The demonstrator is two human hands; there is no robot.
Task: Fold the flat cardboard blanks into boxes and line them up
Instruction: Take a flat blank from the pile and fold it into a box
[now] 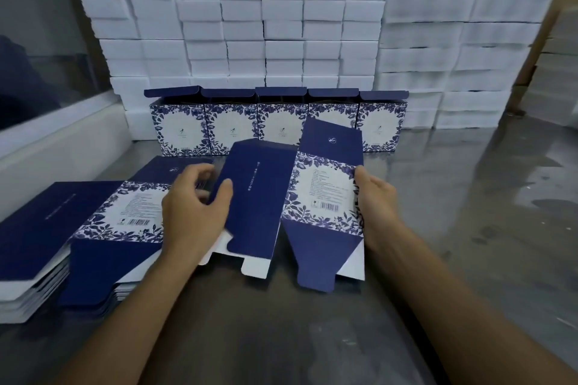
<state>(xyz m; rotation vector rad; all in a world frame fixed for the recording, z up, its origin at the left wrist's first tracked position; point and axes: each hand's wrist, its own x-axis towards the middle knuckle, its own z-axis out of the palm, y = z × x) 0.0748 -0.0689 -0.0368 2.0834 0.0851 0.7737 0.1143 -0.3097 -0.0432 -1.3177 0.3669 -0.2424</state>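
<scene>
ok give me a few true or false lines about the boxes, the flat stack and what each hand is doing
1. Five folded boxes stand in a row at the back of the table. True.
2. Their top lids are all closed. False: the lids stand open.
3. The left hand grips the plain dark blue panel of the blank being folded. True.
4. The right hand lies flat on the table, away from the blank. False: it holds the blank's right edge, beside the flowered panel.
5. The stack of flat blanks lies to the right of the hands. False: it lies to the left.
</scene>
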